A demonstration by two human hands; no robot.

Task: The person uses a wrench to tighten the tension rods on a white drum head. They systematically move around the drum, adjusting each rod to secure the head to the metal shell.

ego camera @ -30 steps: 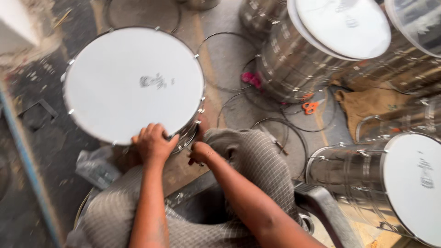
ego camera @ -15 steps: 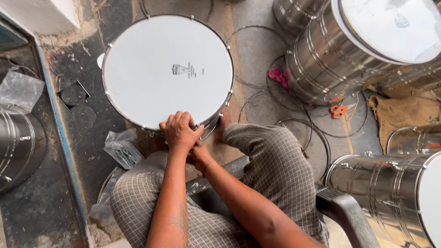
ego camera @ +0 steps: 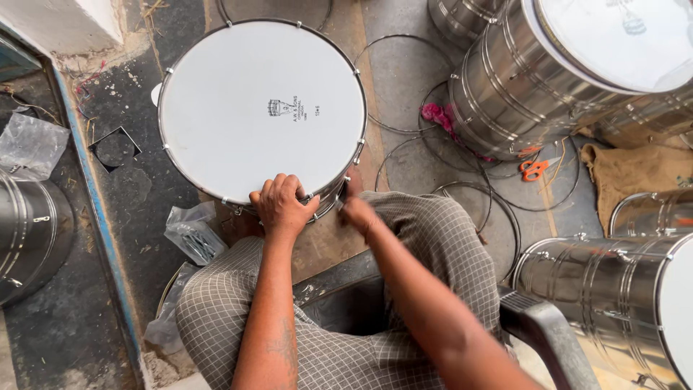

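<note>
Rim-fastening step, by the look: left hand (ego camera: 283,206) fingers curled over the near rim of the drum (ego camera: 261,108) on the floor; right hand (ego camera: 355,209) blurred at the rim's right side, grip unclear. Next move likely needs steadying.

**Pkgs & labels**

Small dark printed mark (ego camera: 292,108) near centre of white drum head (ego camera: 216,144). Clear plastic bags: one (ego camera: 193,235) on floor by left knee, one (ego camera: 30,144) far left. No signs, no screens.

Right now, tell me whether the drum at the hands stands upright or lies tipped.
Upright: the drum shows its full round white head facing the camera.
</note>
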